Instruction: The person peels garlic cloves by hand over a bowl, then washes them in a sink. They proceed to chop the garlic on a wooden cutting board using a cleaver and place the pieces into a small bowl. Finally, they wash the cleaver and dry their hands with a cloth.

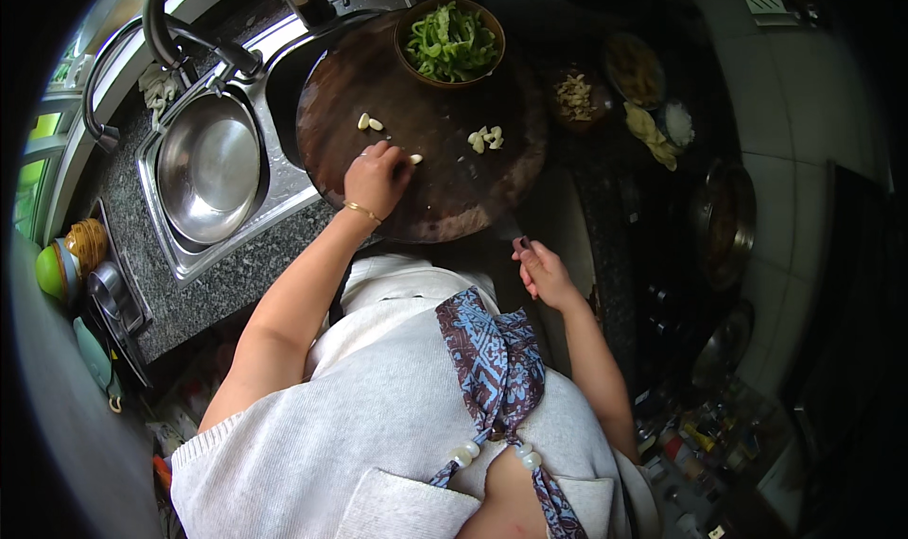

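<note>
A large round wooden cutting board [425, 206] lies before me. My left hand [378, 177] is on its left part, fingers bent, beside a garlic clove [416, 159]; whether the fingers pinch anything is hidden. Two peeled garlic cloves [369, 122] lie just beyond that hand. My right hand [543, 273] is closed around the dark handle of a kitchen knife [486, 184], whose blurred blade reaches over the board's right part. Near the blade's far end is a small pile of garlic pieces [486, 139]. At the board's far edge stands a bowl [502, 49] of sliced green peppers [452, 42].
To the left, a steel basin [209, 167] sits in the sink [170, 255] under a curved faucet [159, 28]. Right of the board are chopped pieces [575, 98], a plate of food [635, 69], a small bowl of white contents [679, 124] and a metal pan [731, 223].
</note>
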Tool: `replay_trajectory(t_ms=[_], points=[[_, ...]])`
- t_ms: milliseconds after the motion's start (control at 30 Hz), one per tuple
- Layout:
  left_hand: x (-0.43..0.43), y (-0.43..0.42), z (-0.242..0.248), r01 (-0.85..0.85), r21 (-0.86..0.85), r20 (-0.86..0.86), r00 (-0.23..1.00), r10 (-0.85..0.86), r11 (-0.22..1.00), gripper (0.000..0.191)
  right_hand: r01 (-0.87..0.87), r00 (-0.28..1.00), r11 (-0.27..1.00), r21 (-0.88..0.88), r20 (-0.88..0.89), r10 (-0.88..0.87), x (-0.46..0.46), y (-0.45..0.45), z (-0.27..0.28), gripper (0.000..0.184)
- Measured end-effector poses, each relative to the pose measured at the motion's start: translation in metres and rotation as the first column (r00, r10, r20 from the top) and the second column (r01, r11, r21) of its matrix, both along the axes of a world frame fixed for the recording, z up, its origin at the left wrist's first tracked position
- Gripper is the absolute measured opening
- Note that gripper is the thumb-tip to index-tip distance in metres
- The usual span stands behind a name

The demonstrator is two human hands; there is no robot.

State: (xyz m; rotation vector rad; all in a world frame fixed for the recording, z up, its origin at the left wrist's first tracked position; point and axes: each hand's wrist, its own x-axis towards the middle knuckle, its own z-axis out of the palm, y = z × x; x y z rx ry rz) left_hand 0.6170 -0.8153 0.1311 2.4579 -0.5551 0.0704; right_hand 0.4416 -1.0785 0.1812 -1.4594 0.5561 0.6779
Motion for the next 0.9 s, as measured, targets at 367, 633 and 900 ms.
replay_trajectory(t_ms=[367,633,900], points=[[-0.003,0.003,0.005,-0.144,-0.188,-0.083,0.988,0.131,0.972,0.010,0.043,0.662,0.449,-0.893,0.362,0.656,-0.008,0.019,-0.038,0.042],[0.021,0.054,0.002,-0.380,-0.260,-0.166,0.923,0.347,0.888,0.011,-0.079,0.727,0.533,-0.842,0.317,0.609,0.003,0.024,-0.029,0.040],[0.029,0.038,0.004,-0.278,-0.185,0.006,0.959,0.284,0.943,0.021,0.073,0.995,0.939,0.335,0.037,-0.091,0.012,0.022,0.003,0.029]])
